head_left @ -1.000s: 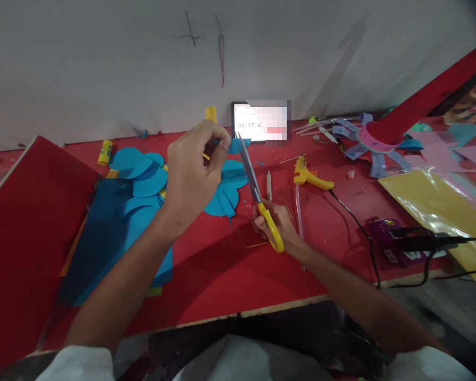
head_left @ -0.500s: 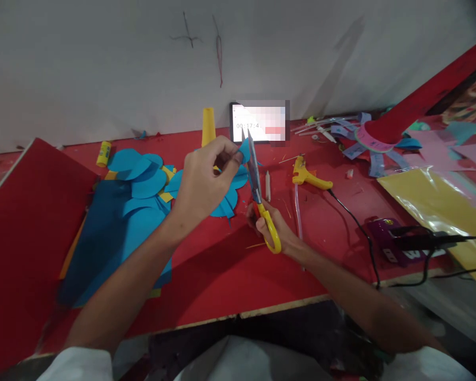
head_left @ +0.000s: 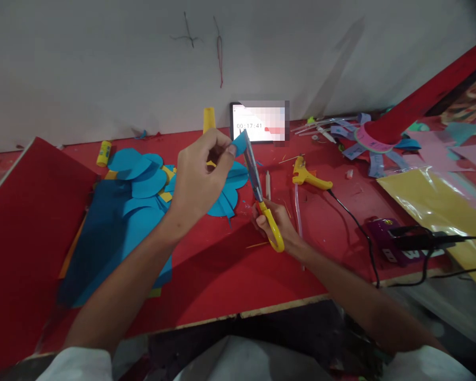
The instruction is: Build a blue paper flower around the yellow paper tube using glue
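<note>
Between thumb and fingers, my left hand (head_left: 203,177) pinches a small piece of blue paper (head_left: 239,144), raised above the table. Yellow-handled scissors (head_left: 272,225) are gripped in my right hand (head_left: 277,218), blades pointing up and away from me. Their blade tips meet the right edge of the paper, and the blades look nearly closed. Beneath and behind my left hand lie blue petal-shaped paper pieces (head_left: 226,198). More rounded blue cutouts (head_left: 148,182) are heaped to the left, on and beside a large blue sheet (head_left: 107,233).
A glue stick (head_left: 103,153) stands back left, near a raised red board (head_left: 35,238). A tablet with a timer (head_left: 249,124) leans on the wall. Right of my hands lie a yellow glue gun (head_left: 311,177), a purple box with cables (head_left: 388,241) and a yellow sheet (head_left: 440,211).
The blue paper has been turned and tilted in my left hand, which moved right and then slightly back. The scissor blades opened around its edge and have since come closer together.
</note>
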The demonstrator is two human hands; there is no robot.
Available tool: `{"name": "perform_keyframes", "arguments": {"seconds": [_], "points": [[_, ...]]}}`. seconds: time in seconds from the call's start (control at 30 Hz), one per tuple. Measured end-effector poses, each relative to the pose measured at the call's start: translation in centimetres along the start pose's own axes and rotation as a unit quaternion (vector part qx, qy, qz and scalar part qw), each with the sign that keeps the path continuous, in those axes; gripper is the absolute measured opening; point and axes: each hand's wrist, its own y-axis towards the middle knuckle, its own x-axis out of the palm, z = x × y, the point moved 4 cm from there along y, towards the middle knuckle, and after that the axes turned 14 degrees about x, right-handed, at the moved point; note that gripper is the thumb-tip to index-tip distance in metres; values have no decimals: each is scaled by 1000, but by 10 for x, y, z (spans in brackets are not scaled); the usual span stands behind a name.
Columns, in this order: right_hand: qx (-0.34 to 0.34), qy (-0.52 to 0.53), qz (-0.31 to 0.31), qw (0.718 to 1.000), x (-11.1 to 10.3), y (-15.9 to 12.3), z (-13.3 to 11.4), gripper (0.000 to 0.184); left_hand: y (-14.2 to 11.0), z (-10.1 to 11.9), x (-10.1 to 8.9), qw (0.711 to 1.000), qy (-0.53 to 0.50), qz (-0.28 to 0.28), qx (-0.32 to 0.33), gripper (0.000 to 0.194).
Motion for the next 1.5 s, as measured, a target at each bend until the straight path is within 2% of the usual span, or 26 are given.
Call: {"name": "perform_keyframes", "arguments": {"seconds": [0.23,0.43,0.63,1.13,1.5], "points": [[33,-8,-1,999,1,-1,0,74,1,-1,-3,999,22,-20,15,23],[6,36,-30,999,7,1,-2,69,2,-2,-2,999,19,-43,6,18],[4,1,-16,1000,4,0,-2,68,2,2,0,998,25,-57,18,14],[15,-59,6,998,-4,0,-2,72,4,-3,-5,999,40,-26,23,19],[21,-76,4,997,-4,0,-10,73,4,2,-9,999,41,3,32,9]]}}
